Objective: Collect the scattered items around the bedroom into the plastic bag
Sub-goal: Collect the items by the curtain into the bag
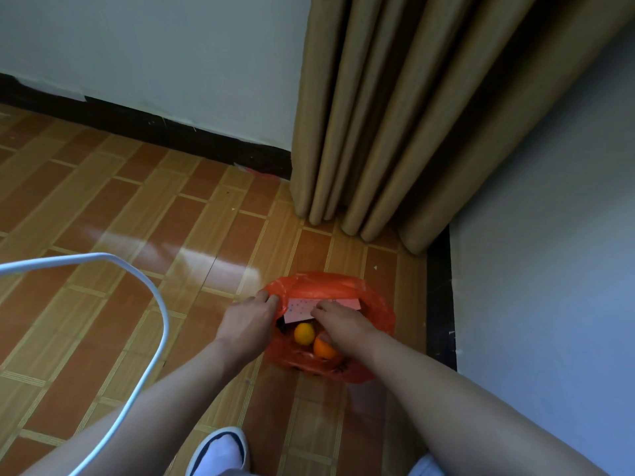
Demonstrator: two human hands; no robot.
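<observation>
Left hand (pixel 248 321): pinches red plastic bag (pixel 378 310) rim; thin film may slip, closing mouth.
Right hand (pixel 338 324): fingers curled on pink card (pixel 299 309); may snag rim.

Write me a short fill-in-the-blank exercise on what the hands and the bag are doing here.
1. The left hand pinches the rim of the ____ plastic bag.
2. The right hand holds a ____ card over the bag's opening.
3. Inside the bag lie ____ oranges.
4. The bag sits on the floor near the ____.

Missing words: red; pink; two; curtain
</observation>
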